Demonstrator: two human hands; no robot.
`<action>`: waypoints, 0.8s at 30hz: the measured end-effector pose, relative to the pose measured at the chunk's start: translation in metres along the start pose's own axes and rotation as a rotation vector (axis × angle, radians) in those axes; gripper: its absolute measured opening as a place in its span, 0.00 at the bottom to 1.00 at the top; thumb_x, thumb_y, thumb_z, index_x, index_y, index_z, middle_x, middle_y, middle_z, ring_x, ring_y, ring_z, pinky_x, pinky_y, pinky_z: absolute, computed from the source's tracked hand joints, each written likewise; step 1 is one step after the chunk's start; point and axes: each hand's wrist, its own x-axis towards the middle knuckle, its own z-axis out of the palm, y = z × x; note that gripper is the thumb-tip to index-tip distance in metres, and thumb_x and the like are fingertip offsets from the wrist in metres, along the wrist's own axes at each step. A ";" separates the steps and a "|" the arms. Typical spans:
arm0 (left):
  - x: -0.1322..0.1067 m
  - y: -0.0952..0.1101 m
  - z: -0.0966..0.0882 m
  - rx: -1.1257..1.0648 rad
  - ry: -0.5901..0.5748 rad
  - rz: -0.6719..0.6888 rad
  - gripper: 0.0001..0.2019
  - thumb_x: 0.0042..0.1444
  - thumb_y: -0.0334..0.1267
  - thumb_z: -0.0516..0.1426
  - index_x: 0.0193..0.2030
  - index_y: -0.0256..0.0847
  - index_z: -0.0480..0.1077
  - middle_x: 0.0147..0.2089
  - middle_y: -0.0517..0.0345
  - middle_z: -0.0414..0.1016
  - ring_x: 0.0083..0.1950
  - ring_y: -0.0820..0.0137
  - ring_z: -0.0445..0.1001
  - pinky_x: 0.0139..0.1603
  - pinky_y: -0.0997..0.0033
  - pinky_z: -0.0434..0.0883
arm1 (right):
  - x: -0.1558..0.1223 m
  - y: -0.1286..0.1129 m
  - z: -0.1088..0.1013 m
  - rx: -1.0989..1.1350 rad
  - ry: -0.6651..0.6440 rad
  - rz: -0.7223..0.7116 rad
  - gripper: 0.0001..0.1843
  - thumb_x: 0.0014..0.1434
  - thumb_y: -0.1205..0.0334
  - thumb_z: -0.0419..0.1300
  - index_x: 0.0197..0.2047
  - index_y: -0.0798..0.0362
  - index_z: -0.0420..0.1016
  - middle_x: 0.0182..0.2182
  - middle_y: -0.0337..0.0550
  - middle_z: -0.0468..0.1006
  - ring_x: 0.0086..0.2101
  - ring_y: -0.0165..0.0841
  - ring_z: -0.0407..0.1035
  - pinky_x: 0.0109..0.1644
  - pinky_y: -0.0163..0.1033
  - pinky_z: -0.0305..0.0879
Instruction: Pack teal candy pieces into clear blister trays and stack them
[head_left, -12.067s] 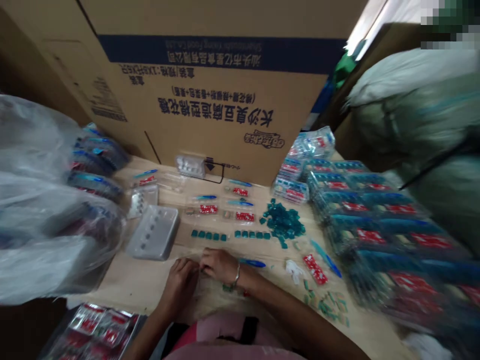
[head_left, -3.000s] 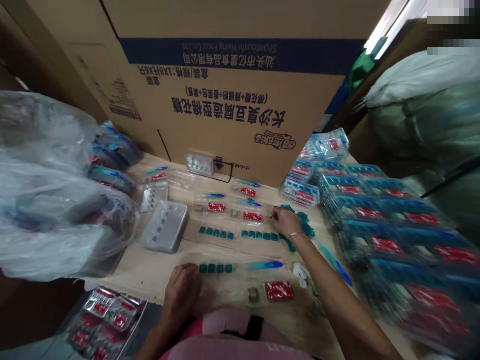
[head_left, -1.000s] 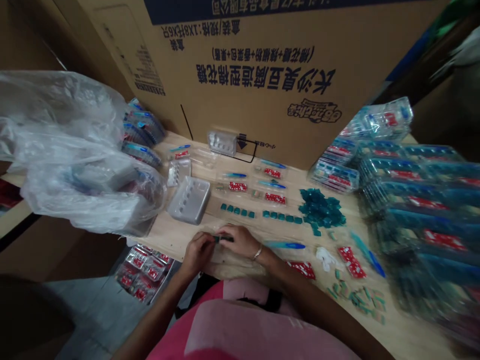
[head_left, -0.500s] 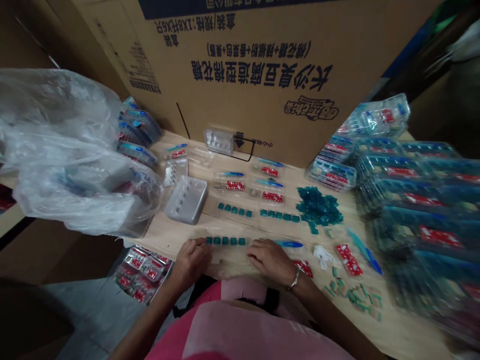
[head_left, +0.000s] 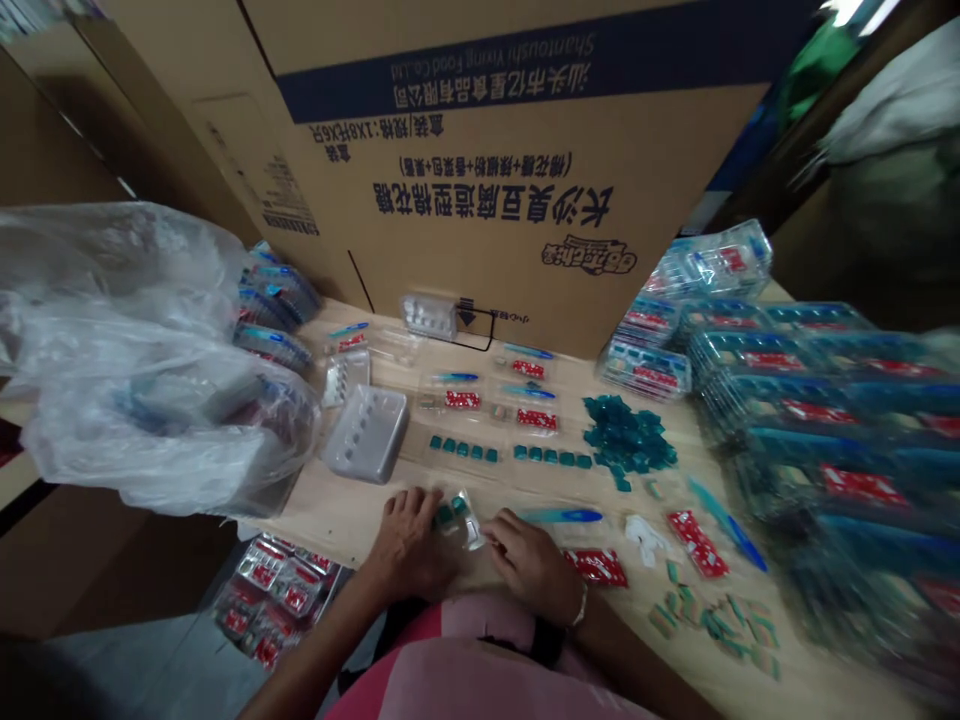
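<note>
Pink top (head_left: 487, 675) at the near edge of the surface (head_left: 337, 525), forearms reaching in from both sides. Hands apart, one clear tray (head_left: 472, 528) between them, tilted, two teal squares (head_left: 452, 511) visible in it. Left hand (head_left: 409, 540) has hold of the tray's left end, part of it hidden by the fingers. Right hand (head_left: 531, 565), bracelet (head_left: 582, 604) on the wrist, has curled fingertips at the right end; can't tell if they pinch it or just touch. Right of that hand, near side: loose pile of green-and-tan pieces (head_left: 731, 630), then a red patterned packet (head_left: 596, 567) partly behind the hand, a second red packet (head_left: 697, 543), white crumpled item (head_left: 645, 540), and a blue pointed stick (head_left: 727, 525) lying diagonally. Another blue stick (head_left: 566, 516) lies just beyond the right hand. Next out: two rows of five teal squares, left row (head_left: 463, 449) and right row (head_left: 552, 457), with a teal heap (head_left: 628, 440) right of them. Grey tray stack (head_left: 367, 435) sits left of the rows. Behind the rows, three filled trays (head_left: 525, 415), each with a red packet and blue stick. Far right, piled packed trays (head_left: 787, 412), blurred toward the near end. Far left, translucent plastic bag (head_left: 157, 410). At the back stands a big cardboard carton (head_left: 480, 255), printing upside down.
</note>
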 end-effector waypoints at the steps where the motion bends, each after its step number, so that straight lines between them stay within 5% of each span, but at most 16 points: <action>1: -0.002 0.001 0.000 -0.036 0.021 -0.055 0.39 0.33 0.45 0.64 0.56 0.41 0.59 0.50 0.46 0.65 0.50 0.52 0.64 0.51 0.53 0.61 | -0.001 0.002 0.003 0.141 0.036 0.096 0.10 0.55 0.70 0.50 0.40 0.54 0.69 0.35 0.45 0.72 0.34 0.33 0.67 0.40 0.39 0.64; 4: 0.000 0.008 0.005 -0.179 0.067 -0.173 0.41 0.38 0.49 0.63 0.59 0.41 0.54 0.53 0.45 0.63 0.52 0.52 0.64 0.49 0.53 0.63 | 0.002 0.005 0.014 0.629 -0.024 0.327 0.18 0.50 0.65 0.56 0.46 0.53 0.67 0.36 0.44 0.74 0.35 0.33 0.70 0.39 0.40 0.66; 9: 0.014 0.029 0.020 -0.299 0.107 -0.202 0.39 0.42 0.55 0.60 0.59 0.40 0.56 0.50 0.46 0.66 0.50 0.52 0.65 0.48 0.50 0.65 | 0.014 -0.001 0.026 1.127 -0.171 0.292 0.42 0.33 0.72 0.65 0.55 0.48 0.63 0.41 0.39 0.75 0.39 0.35 0.70 0.40 0.38 0.66; 16: 0.044 0.053 0.016 -0.471 0.139 -0.056 0.26 0.54 0.51 0.52 0.57 0.41 0.60 0.54 0.45 0.64 0.54 0.55 0.63 0.53 0.50 0.63 | 0.017 -0.007 0.006 1.578 0.281 0.427 0.28 0.39 0.67 0.59 0.48 0.48 0.69 0.38 0.40 0.77 0.37 0.35 0.71 0.37 0.37 0.66; 20: 0.092 0.051 0.009 -0.574 0.165 0.035 0.24 0.57 0.48 0.51 0.58 0.40 0.59 0.55 0.46 0.65 0.56 0.59 0.64 0.53 0.54 0.64 | 0.019 0.018 -0.034 1.528 0.474 0.443 0.26 0.42 0.63 0.57 0.48 0.50 0.70 0.40 0.43 0.77 0.38 0.36 0.72 0.32 0.35 0.66; 24: 0.152 0.036 0.014 -0.339 0.204 0.207 0.15 0.57 0.39 0.51 0.50 0.37 0.66 0.48 0.45 0.71 0.52 0.58 0.67 0.54 0.52 0.64 | 0.033 0.058 -0.080 1.054 0.620 0.351 0.28 0.46 0.63 0.53 0.53 0.50 0.67 0.42 0.44 0.77 0.38 0.36 0.72 0.34 0.36 0.67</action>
